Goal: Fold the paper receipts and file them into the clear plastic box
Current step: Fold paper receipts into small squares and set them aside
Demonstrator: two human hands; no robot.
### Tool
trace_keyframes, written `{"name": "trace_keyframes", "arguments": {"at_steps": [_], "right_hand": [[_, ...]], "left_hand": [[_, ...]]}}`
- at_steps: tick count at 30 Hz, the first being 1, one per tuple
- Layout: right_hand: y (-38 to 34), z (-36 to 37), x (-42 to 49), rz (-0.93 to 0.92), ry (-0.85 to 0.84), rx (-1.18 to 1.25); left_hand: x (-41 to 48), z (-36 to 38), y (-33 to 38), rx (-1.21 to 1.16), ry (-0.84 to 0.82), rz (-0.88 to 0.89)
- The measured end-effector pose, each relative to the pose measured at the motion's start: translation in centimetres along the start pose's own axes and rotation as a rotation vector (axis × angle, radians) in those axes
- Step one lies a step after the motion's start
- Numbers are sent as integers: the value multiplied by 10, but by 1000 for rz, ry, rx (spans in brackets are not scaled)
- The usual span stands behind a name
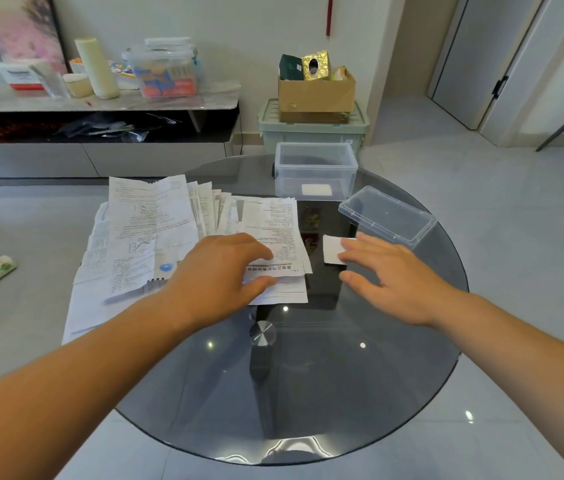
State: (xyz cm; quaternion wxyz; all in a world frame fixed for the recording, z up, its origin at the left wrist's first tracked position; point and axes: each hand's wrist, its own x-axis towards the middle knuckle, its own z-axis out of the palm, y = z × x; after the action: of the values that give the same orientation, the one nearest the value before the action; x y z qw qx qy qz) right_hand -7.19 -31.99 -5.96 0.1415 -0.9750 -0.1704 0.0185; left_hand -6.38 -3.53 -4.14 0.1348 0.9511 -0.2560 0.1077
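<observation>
Smoked glass, round and glossy, makes up the tabletop (308, 375); ceiling lights reflect off it and a metal hub shows through at centre.

Head view, progress: early. One small folded white slip lies flat on the floor of the clear plastic box (315, 171), which stands open at the far edge of the tabletop. Its lid (386, 214), thin, transparent, with moulded hinge tabs, lies just beside it to the right, upside down as far as I can tell. A second folded receipt (332, 249), a small crisp white rectangle, rests on the glass, not yet filed. The bulk of the work remains: a fanned pile of receipts (148, 230) on the left, thin printed paper, creased and wrinkled, some long strips, some wide sheets, overhanging the left rim.

Hands: the left hand (218, 271) lies on the near-right sheets of the pile, fingers curled, thumb and forefinger appearing to pinch a sheet's near edge. The right hand (388, 275) is spread open, palm down, fingertips touching or just over the folded receipt's right edge; whether it has any hold, I cannot tell.
</observation>
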Motion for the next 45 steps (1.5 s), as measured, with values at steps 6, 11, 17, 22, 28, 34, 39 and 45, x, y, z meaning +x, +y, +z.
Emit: {"name": "trace_keyframes", "arguments": {"at_steps": [6,11,17,22,28,34,39,45], "right_hand": [[-11,-5,-5,34,246,251],[-42,-8,-11,-88,253,268],[-69,-4,-15,-79,187,315],[-79,-4,-19,-34,123,350],[-85,-11,-34,-129,165,437],[-82,12,-74,-223,-9,308],[-78,34,-96,-353,34,203],[-81,32,-99,-341,54,223]], "left_hand": [[0,-3,-3,-62,38,-34],[-5,-15,6,-108,132,-11],[-13,-14,11,-82,180,-32],[-17,-17,14,-61,259,-17],[-44,-40,42,6,274,239],[-95,-29,59,-88,2,238],[-116,-14,59,-57,-116,266],[-111,-17,47,-175,-219,167]]}}
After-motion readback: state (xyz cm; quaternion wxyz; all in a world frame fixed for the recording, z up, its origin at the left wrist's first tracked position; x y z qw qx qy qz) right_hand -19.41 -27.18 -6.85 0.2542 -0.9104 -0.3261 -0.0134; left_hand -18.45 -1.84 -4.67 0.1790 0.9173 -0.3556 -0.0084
